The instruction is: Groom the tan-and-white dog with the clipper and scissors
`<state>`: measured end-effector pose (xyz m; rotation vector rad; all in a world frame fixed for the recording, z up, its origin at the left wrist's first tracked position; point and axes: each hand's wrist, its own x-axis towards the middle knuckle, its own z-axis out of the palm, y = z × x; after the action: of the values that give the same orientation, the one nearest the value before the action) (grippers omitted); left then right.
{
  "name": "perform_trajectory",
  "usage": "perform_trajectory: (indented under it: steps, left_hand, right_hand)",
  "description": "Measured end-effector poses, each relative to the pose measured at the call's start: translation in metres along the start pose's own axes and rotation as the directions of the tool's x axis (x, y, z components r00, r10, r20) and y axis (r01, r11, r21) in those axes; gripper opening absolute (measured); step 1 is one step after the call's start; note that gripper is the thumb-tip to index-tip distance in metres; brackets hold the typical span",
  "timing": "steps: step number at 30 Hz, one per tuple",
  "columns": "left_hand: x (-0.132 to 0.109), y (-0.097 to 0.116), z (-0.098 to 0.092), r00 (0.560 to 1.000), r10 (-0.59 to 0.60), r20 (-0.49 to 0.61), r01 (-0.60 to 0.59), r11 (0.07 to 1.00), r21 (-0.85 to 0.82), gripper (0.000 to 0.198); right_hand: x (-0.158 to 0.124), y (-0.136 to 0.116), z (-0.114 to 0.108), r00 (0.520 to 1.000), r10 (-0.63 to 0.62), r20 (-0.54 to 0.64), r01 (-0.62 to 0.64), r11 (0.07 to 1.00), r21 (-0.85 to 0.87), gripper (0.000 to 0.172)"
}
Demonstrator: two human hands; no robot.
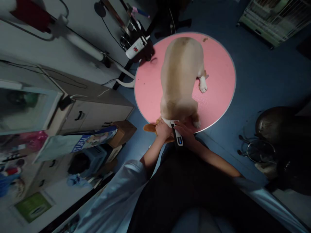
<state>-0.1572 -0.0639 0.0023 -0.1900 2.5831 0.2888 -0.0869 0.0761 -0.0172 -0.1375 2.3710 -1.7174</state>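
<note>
A short-coated dog (pixel 181 74), tan and cream with white paws, stands or crouches on a round pink table (pixel 218 61), its back to me. Its head is lowered at the near edge and mostly hidden by my hands; one brown ear (pixel 149 127) sticks out to the left. My left hand (pixel 163 130) is closed on the dog's head behind that ear. In my right hand (pixel 186 134) is a white and black hair clipper (pixel 178 134) with a small lit blue display. The clipper's front end touches or nearly touches the dog's neck.
A black tool holder (pixel 143 48) with a white bottle (pixel 136 48) stands at the table's far left edge. Cabinets (pixel 97 113), a cardboard box (pixel 122 133) and a pet carrier (pixel 94 160) line the left. A wire cage (pixel 274 19) and a dark stool (pixel 274 129) are right.
</note>
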Motion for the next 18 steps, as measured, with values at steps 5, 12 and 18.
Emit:
perform_trajectory:
  steps: [5, 12, 18]
  left_hand:
    - [0.0, -0.007, 0.012, 0.998, -0.046, -0.037, 0.042, 0.995, -0.094, 0.037]
    - [-0.005, -0.001, 0.012, 0.999, -0.037, 0.024, 0.04, 0.992, -0.116, 0.04]
    - [-0.003, -0.004, 0.017, 0.997, -0.07, 0.011, 0.07, 0.964, -0.257, 0.042]
  right_hand:
    - [-0.004, -0.011, 0.003, 0.993, -0.033, 0.114, 0.053, 0.982, -0.182, 0.036]
    - [0.001, -0.022, 0.003, 0.992, -0.015, 0.127, 0.055, 0.948, -0.313, 0.036]
    - [0.002, -0.027, 0.004, 0.994, 0.029, 0.102, 0.005, 0.949, -0.317, 0.031]
